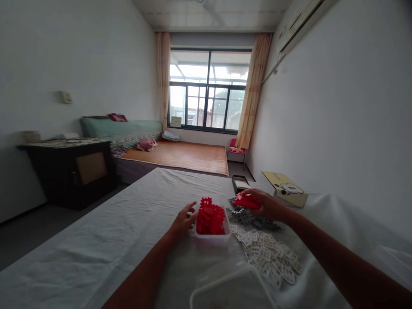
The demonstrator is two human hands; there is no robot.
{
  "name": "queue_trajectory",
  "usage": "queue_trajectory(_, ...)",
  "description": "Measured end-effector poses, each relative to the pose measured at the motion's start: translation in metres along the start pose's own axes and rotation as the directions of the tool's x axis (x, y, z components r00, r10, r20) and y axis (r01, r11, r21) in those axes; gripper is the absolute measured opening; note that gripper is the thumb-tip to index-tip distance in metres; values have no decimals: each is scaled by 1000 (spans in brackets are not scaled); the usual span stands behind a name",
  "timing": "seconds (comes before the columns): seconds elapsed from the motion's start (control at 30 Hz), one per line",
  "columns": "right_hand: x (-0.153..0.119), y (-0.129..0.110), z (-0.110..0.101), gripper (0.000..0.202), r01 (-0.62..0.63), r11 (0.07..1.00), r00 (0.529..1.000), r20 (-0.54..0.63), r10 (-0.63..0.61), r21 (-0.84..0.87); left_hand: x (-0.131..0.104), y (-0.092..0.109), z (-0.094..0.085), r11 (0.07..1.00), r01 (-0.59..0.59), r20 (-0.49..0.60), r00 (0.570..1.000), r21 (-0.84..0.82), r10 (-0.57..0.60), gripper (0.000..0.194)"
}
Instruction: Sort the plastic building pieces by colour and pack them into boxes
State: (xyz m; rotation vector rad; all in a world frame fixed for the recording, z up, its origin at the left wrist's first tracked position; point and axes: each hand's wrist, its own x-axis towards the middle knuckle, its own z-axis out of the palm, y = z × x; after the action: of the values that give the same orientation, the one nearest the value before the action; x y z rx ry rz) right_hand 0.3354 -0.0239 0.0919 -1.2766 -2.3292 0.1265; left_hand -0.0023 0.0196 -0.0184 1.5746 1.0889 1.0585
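Note:
A clear plastic box [213, 240] stands on the white-covered table with a heap of red toothed plastic pieces [210, 219] in it. My left hand [184, 219] is at the box's left side, its fingers apart and curved along the wall. To the right of the box, my right hand [265, 204] is closed around several red toothed pieces [246, 201], held above grey gear-shaped pieces [246, 218]. Nearer to me lies a spread pile of white flat openwork pieces [268, 257]. The fingertips of my right hand are partly hidden by the red pieces.
A clear lid [231, 287] lies at the table's near edge. Behind my right hand are a dark open box [240, 183] and a yellow cartoon box [289, 191]. Beyond the table stand a bed [183, 155] and a dark cabinet [64, 171]; a wall rises on the right.

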Motion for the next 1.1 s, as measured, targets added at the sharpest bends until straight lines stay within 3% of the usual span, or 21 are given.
queue_trajectory(0.07, 29, -30, 17, 57, 186, 980, 976, 127, -176, -71, 0, -3, 0, 1000, -6, 8, 1000, -17, 7, 63)
queue_trajectory(0.17, 66, -54, 37, 54, 389, 918, 885, 307, -350, -72, -1, -4, 1, 999, -18, 5, 1000, -35, 18, 65)
queue_trajectory(0.23, 85, -60, 48, 60, 470, 882, 820, 376, -432, -12, -1, -3, 2, 999, -18, 2, 1000, -30, 18, 64)
queue_trajectory(0.3, 99, -59, 55, 77, 482, 875, 799, 382, -464, 56, -1, -2, 3, 1000, -7, -1, 1000, -9, 7, 61)
queue_trajectory(0.4, 107, -50, 60, 88, 372, 914, 866, 294, -404, 160, 0, -4, 4, 997, -31, -59, 998, 75, 35, 56)
queue_trajectory(0.53, 100, -39, 71, 61, 53, 939, 996, 50, -74, 340, -1, -5, 7, 940, -227, -140, 953, 255, 268, 46)
queue_trajectory(0.63, 94, -42, 87, 44, -86, 907, 989, -72, 126, 412, -5, 1, 7, 872, -349, -53, 920, 343, 389, 32)
queue_trajectory(0.73, 87, -52, 101, 46, -83, 895, 993, -36, 110, 438, -9, 9, 6, 850, -409, 11, 903, 331, 430, 31)
queue_trajectory(0.8, 79, -60, 105, 44, -39, 918, 996, -64, 69, 394, -9, 12, 4, 874, -404, -38, 903, 272, 429, 33)
queue_trajectory(0.9, 60, -72, 109, 33, 119, 954, 992, -2, -124, 273, -6, 10, 2, 921, -337, -113, 925, 196, 363, 31)
queue_trajectory(0.97, 45, -82, 109, 27, 192, 958, 975, 73, -211, 212, -4, 7, 1, 940, -294, -82, 947, 173, 311, 30)
queue_trajectory(1.03, 31, -88, 103, 32, 166, 977, 984, 43, -173, 132, -3, 5, 2, 948, -273, -49, 957, 166, 285, 31)
queue_trajectory(1.1, 16, -84, 89, 39, 101, 993, 993, -65, -97, 61, -3, 5, 2, 947, -271, -41, 959, 173, 282, 32)
